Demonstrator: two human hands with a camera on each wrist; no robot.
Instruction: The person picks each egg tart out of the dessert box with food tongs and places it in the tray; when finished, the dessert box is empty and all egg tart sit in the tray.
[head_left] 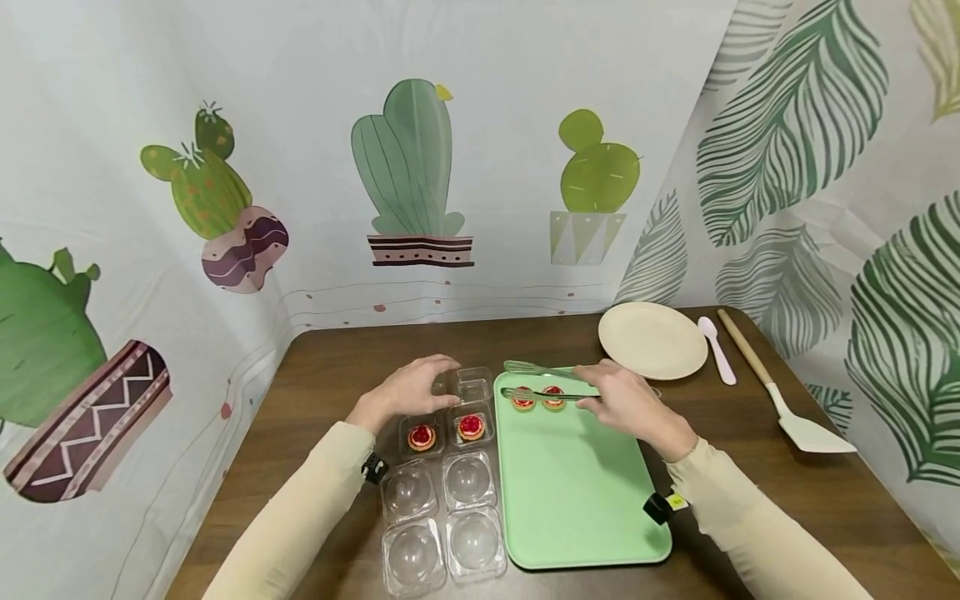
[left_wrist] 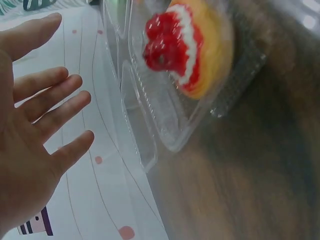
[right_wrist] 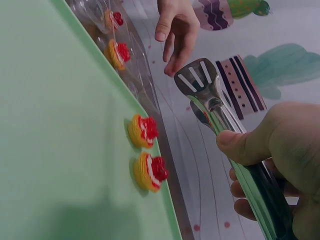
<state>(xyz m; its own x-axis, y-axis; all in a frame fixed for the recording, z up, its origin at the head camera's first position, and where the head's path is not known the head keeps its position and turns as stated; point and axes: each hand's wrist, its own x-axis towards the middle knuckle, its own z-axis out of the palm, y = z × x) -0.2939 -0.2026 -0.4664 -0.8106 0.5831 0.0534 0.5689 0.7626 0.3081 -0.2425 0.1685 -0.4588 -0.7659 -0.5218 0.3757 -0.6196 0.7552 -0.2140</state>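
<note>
My left hand [head_left: 415, 387] hovers over the back left of the clear plastic clamshell box [head_left: 468, 480], fingers spread, holding nothing. My right hand [head_left: 632, 405] grips metal tongs [right_wrist: 229, 116] with slotted heads, their two arms apart and nothing between them. Beneath the tongs, two small red-topped tarts [right_wrist: 148, 170] sit side by side near the back edge of the green tray [head_left: 577, 492]. The box holds a left tart [head_left: 422, 437] and a right tart [head_left: 471, 427] in neighbouring compartments. Part of its back left compartment is hidden by my left hand.
The box's domed lids [head_left: 411, 557] lie folded toward the front. Behind and right of the tray are a cream plate [head_left: 652, 340], a pale pink spoon [head_left: 718, 352] and a wooden-handled spatula [head_left: 765, 382]. A cactus-print cloth [head_left: 510, 167] hangs behind the brown table [head_left: 352, 354].
</note>
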